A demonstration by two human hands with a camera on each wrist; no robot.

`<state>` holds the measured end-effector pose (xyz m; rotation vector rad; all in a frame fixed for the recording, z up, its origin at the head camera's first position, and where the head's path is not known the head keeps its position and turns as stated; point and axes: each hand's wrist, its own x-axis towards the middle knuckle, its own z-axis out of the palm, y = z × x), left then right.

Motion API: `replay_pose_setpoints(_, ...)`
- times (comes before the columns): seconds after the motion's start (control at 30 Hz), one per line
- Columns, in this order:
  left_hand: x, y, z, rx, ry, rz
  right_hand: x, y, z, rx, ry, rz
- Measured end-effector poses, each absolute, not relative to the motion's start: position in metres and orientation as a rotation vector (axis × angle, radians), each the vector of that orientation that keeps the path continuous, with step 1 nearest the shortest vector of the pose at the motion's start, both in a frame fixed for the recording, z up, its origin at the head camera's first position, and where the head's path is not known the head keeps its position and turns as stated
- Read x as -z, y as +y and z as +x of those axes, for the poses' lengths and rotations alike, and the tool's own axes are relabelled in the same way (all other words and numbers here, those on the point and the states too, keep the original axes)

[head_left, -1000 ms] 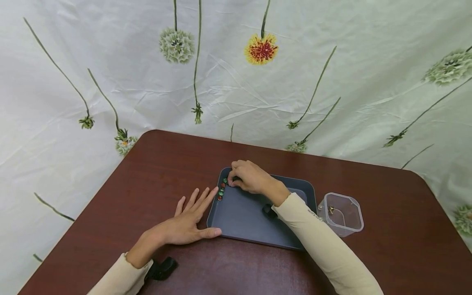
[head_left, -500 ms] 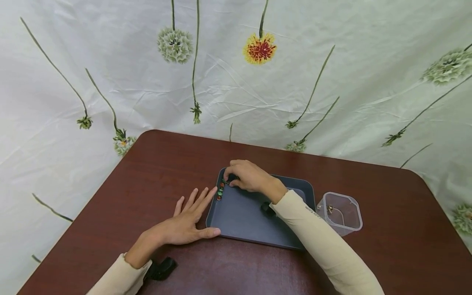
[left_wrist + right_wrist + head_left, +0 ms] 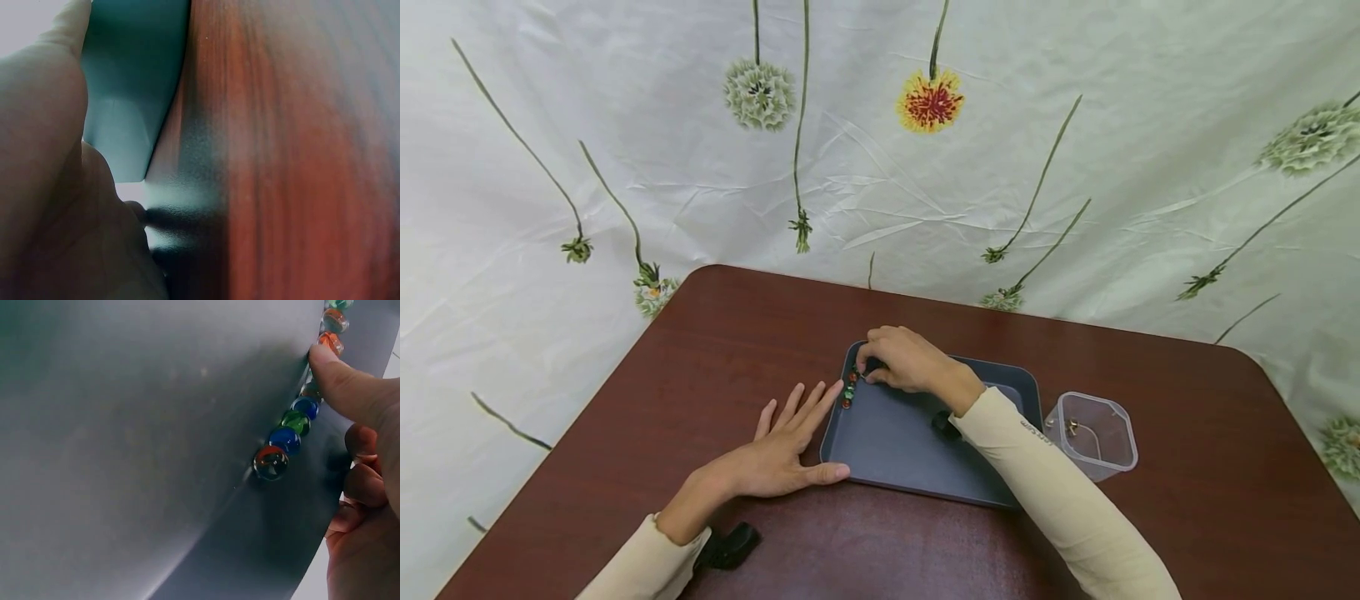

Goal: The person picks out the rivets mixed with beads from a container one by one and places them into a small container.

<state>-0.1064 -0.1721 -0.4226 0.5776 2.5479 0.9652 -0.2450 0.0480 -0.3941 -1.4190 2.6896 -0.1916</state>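
Several glass marbles (image 3: pixel 285 440) in orange, blue, green and clear lie in a row along the side wall of a dark grey tray (image 3: pixel 917 442). In the head view, some of these marbles (image 3: pixel 848 393) show at the tray's far left corner. There my right hand (image 3: pixel 910 360) bends over the row with thumb and forefinger pinched at a marble. The right wrist view has the thumb tip beside an orange marble (image 3: pixel 330 342); the forefinger is hidden. My left hand (image 3: pixel 782 457) lies with straight, spread fingers at the tray's left edge, its thumb by the near corner.
A clear plastic box (image 3: pixel 1099 442) stands right of the tray with small shiny items inside, too small to make out. All rests on a reddish-brown table (image 3: pixel 760 333). A flowered white cloth (image 3: pixel 880 150) hangs behind the table.
My right thumb and forefinger have shifted slightly left, closer to the row of marbles, with a small parting and closing of the fingertips. The left hand has stayed put.
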Motion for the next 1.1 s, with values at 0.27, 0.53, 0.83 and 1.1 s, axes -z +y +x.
replay_pose_setpoints(0.27, 0.423, -0.173, -0.107, -0.964, 2.542, 0.572, 0.392, 0.048, -0.243, 0.133, 2.67, -1.43)
replay_pose_setpoints(0.53, 0.423, -0.173, -0.107, -0.965, 2.546, 0.574, 0.39, 0.051, -0.243, 0.161, 2.659, -1.431)
replay_pose_setpoints(0.83, 0.422, -0.173, -0.107, -0.968, 2.537, 0.577, 0.381, 0.06, -0.242, 0.265, 2.606, -1.368)
replay_pose_setpoints(1.1, 0.423, -0.172, -0.107, -0.982, 2.549, 0.577, 0.369, 0.08, -0.236, 0.396, 2.624, -1.322)
